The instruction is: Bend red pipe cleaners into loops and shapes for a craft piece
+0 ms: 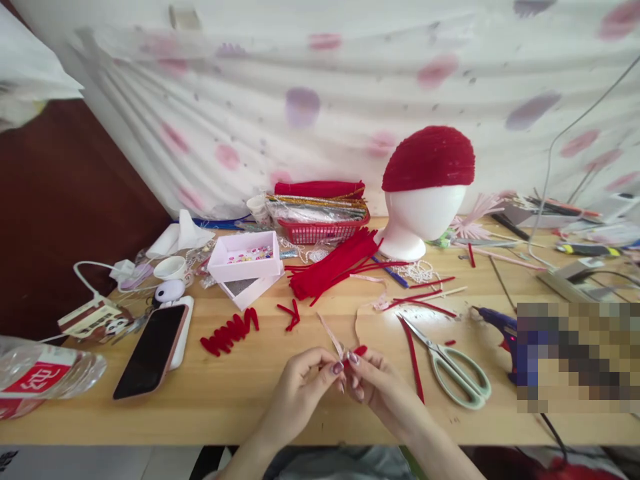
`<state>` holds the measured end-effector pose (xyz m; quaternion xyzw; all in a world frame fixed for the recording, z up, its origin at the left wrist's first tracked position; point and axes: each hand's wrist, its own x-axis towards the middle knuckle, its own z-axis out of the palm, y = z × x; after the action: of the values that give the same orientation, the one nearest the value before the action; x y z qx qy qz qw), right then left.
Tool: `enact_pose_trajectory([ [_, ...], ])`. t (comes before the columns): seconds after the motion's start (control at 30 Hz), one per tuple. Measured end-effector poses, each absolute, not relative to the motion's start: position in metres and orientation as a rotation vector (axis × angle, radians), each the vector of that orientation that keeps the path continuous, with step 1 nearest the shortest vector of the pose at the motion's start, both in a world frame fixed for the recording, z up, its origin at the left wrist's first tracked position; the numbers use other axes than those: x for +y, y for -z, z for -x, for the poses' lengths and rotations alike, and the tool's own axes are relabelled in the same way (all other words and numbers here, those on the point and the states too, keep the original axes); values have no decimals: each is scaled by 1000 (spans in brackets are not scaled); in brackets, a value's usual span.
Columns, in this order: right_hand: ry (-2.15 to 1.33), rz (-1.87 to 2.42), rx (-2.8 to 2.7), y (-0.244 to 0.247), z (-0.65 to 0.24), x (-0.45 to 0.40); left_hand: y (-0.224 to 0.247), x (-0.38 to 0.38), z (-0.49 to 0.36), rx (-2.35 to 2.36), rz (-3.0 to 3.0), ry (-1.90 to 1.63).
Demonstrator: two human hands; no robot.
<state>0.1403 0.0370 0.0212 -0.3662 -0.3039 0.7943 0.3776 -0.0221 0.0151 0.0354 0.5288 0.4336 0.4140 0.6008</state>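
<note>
My left hand point(307, 387) and my right hand point(376, 380) meet low over the table, fingertips pinched together. Between the right fingertips is a short red pipe cleaner piece point(361, 350), partly hidden. A narrow pale pink strip point(330, 331), perhaps a tape measure, runs into the left fingers. To the right of my hands are a single red pipe cleaner point(413, 363) and scissors with pale green handles point(463, 377). Several folded red pipe cleaner loops point(229, 333) lie in a row to the left, with a few short red pieces point(290, 315) beyond my hands.
A white foam head point(417, 213) wears a red cap point(431, 160). Near it are a red pipe cleaner bundle point(333, 267), a red basket point(320, 232) and a white bead box point(245, 267). A phone point(151, 350) and bottle point(55, 373) sit left; a blue glue gun point(500, 323) right.
</note>
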Motion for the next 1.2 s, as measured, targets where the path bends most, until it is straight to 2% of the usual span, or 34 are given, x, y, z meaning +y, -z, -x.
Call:
enact_pose_trajectory([
  [0.13,-1997,918,-748,-26,-130,31,-33,13,28,1089,-1372,-978],
  [0.3,-1939,934,-966,-24,-133,28,-33,9,33,1155,-1745,-1008],
  [0.67,-1984,896,-1315,-32,-148,33,-28,19,45,1031,-2155,-1306],
  [0.77,-1928,883,-1292,-30,-146,34,-22,19,45,983,-2176,-1375],
  [1.0,-1827,893,-1185,-29,-135,35,-29,14,43,1035,-1885,-1130],
  [1.2,-1713,933,-1020,-26,-128,33,-28,12,37,960,-1842,-1151],
])
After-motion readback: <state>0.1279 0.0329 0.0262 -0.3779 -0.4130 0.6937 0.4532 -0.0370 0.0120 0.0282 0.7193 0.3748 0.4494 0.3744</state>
